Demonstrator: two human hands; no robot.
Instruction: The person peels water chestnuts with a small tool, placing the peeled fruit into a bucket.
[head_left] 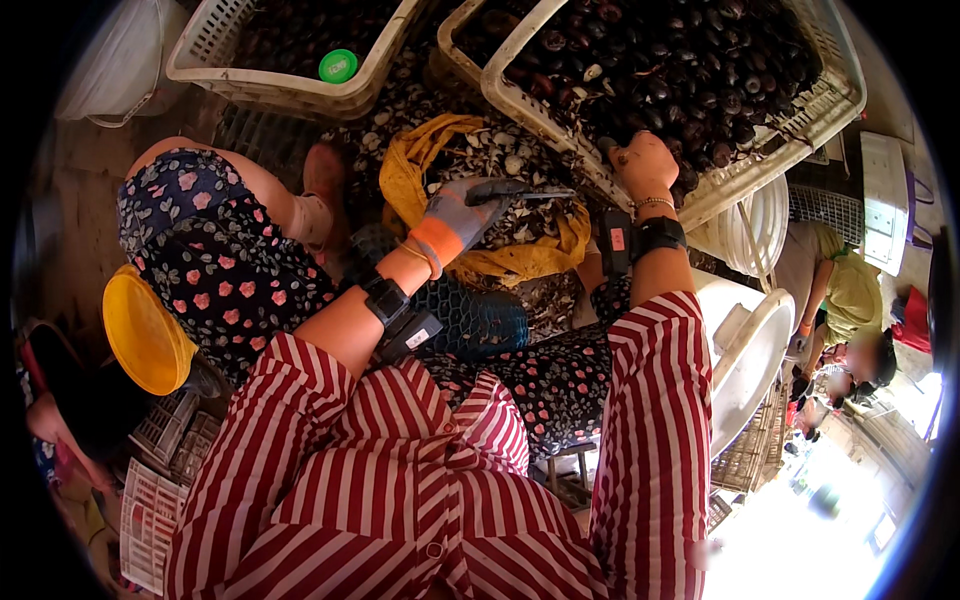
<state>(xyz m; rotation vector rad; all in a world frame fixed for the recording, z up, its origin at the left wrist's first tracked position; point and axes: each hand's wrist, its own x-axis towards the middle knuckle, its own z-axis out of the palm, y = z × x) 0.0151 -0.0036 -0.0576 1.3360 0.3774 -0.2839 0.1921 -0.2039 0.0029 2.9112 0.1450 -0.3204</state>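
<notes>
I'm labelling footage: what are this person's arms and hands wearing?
The left hand wears a grey glove with an orange cuff; the right hand is ungloved, with a beaded bracelet. Both wrists carry black straps and dark boxes; the sleeves are striped red and white.

- White glare burns out the lower right, where daylight enters.
- Dim interior; the dark heap (690, 70) sinks toward black.
- Hands (645, 165) fairly sharp.
- Background person (850, 300) partly blurred.
- Fisheye bending, black rim.

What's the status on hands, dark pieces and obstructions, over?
Left hand gripping slim tool. Right hand at crate of dark pieces; grip unclear. No visible obstruction.
</notes>
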